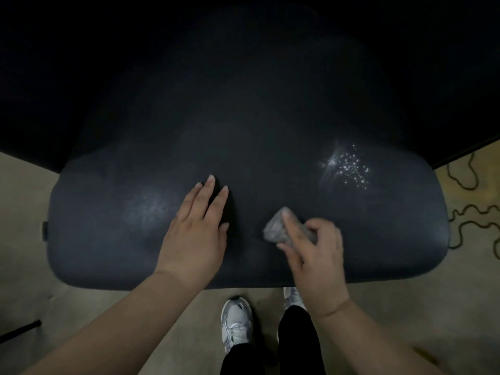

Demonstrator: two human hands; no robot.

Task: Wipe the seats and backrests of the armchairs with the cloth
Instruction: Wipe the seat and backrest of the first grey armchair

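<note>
My right hand (315,255) grips the grey cloth (278,228), bunched up, index finger laid over the top, cloth down on the armchair seat (270,163) near the middle-front. Left hand (194,234) lies flat w/ fingers straight on the seat beside it, holding nothing, just bracing.

Wet sparkly droplets (349,169) sit up-right of the cloth, a hazy smear (151,207) just left of my left hand. Best move imo: open the wad out a bit for more contact, press evenly, sweep through the droplets first, then back across to the smear, overlapping strokes, lifting the left hand out of the way.

Room: seat is wide, free both sides. Front edge is near my wrists, shoes (236,323) just below it. Backrest (243,63) rises dark behind, not wiped yet as far as I can judge. A cord (468,220) loops on the floor to the right; don't step there.
</note>
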